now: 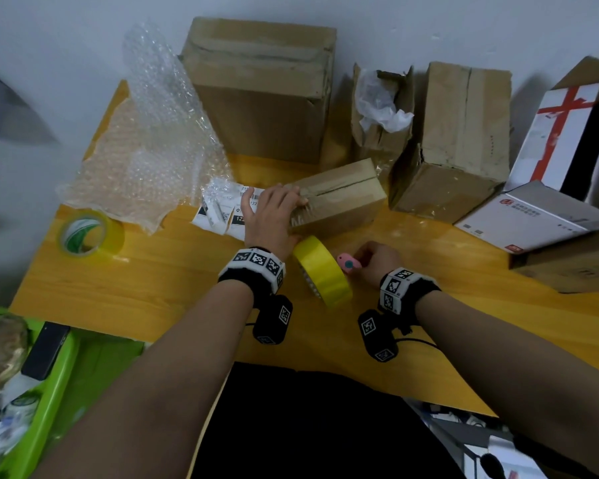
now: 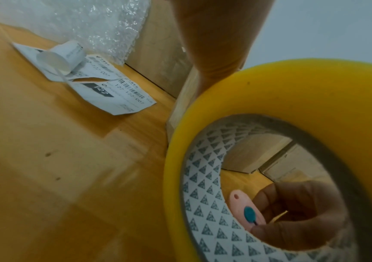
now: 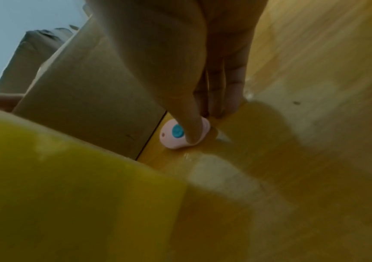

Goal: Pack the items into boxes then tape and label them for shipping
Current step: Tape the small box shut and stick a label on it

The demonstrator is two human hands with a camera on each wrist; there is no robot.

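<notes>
Resting with fingers spread on the small cardboard box (image 1: 339, 197) at frame centre, the left hand (image 1: 270, 216) steadies it on the bench (image 1: 153, 288) while the right hand (image 1: 377, 262) pinches a pink cutter (image 1: 349, 263) beside the yellow tape roll (image 1: 322, 271).

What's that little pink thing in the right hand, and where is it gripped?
The right hand pinches a small pink cutter by its rear body, thumb beside the teal button. The left hand only rests on the small box.
</notes>
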